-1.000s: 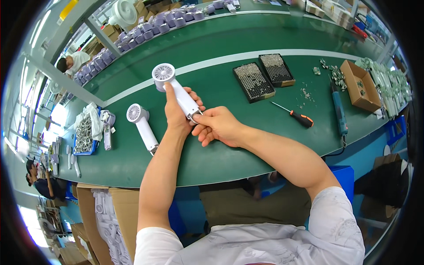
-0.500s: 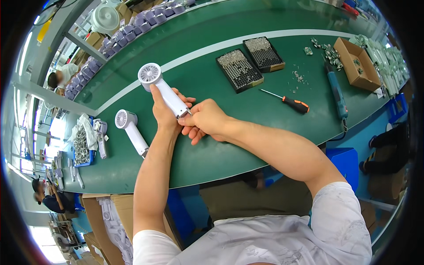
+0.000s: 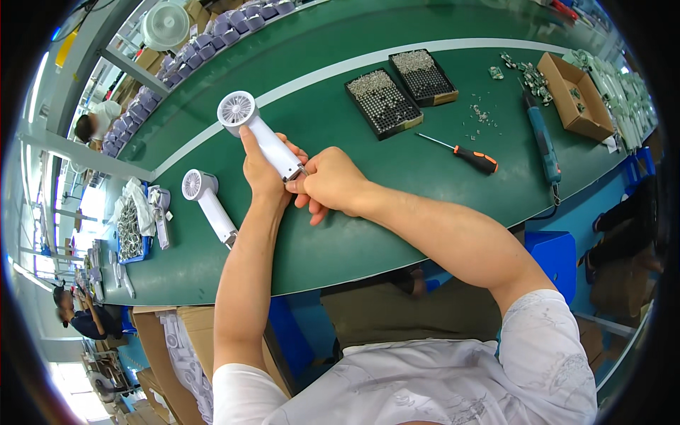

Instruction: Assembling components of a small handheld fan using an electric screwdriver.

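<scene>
Fan (image 3: 268, 145), left hand (image 3: 261, 173) clasping; right hand (image 3: 331, 182) pinching

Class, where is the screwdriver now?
Right of centre in the head view, the screwdriver lies between the right hand and the teal power tool.

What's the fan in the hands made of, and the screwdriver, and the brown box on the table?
The held fan looks like hard plastic: smooth, white, faintly shiny, with a ribbed round front. The screwdriver has a shiny grey shaft, probably metal, and a black-and-orange handle, maybe plastic or rubber. The open box seems to be cardboard: dull brown, with thin, flat walls.
</scene>
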Demonstrator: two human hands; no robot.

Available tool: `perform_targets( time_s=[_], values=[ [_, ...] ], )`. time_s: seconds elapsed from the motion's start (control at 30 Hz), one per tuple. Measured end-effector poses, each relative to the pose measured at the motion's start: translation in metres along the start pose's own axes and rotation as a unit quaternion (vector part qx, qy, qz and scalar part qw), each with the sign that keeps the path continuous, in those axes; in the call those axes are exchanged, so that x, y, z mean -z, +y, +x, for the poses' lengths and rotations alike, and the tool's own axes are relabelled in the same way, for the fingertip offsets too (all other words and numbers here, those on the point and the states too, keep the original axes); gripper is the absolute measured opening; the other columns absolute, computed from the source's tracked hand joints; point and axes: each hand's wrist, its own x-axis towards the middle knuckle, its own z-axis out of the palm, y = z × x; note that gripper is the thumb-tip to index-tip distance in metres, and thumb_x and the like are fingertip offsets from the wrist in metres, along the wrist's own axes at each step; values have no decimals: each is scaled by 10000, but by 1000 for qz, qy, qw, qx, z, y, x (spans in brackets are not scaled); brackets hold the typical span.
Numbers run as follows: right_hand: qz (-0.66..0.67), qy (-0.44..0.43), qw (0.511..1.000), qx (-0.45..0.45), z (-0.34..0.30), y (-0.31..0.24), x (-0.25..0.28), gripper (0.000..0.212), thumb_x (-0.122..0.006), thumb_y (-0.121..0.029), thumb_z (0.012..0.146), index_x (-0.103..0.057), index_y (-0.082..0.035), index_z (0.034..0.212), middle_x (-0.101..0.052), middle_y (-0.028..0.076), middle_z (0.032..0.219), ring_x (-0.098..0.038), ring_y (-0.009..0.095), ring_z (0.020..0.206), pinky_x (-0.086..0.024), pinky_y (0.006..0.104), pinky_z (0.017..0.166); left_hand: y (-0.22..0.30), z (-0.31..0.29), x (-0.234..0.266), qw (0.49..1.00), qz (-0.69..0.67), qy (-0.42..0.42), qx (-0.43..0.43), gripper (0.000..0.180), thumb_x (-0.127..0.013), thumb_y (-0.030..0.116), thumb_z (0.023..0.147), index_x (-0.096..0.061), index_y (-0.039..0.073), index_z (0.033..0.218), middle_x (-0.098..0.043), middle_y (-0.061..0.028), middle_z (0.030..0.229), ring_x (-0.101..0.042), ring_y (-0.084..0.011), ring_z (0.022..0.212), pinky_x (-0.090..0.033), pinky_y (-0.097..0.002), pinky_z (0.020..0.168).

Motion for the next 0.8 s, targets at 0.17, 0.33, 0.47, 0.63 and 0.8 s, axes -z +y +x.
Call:
perform_targets(
  time_s=[0.17,0.33,0.47,0.63,0.8],
  values=[
    [101,-91,990,-22,13,8,11,251,-685,-134,920,-636,112,916,-655,148,725,-591,154,475,-596,350,435,-3,1,-1,996,-58,-58,-31,687,-374,662,996,-564,5,933,-605,-110,728,-613,-247,595,-555,-380,602],
    [-58,-77,995,20,0,-4,8,297,-662,-191,943,-624,101,900,-669,149,712,-647,175,538,-565,330,439,-5,8,11,996,-72,-49,-28,706,-314,667,1007,-542,-1,1021,-618,-117,766,-647,-246,608,-575,-387,587],
    [-359,37,898,254,-9,11,1,394,-635,-303,958,-625,83,877,-680,211,721,-695,297,632,-546,393,533,-4,8,8,999,-12,-12,-32,692,-296,659,1014,-524,7,1052,-604,-118,762,-646,-248,622,-564,-390,569],
    [-479,135,781,377,4,26,-2,424,-579,-344,981,-627,57,851,-660,220,723,-666,372,633,-544,456,611,-7,11,14,995,-78,-53,-31,661,-309,645,1018,-497,12,1046,-585,-137,744,-622,-281,673,-566,-429,680],
    [-512,134,722,446,10,29,3,410,-580,-313,978,-623,35,765,-641,198,678,-662,341,604,-540,432,565,-2,-1,0,994,-106,-16,3,695,-285,666,1007,-444,-1,1119,-595,-161,757,-661,-322,637,-602,-529,731]
  ],
)
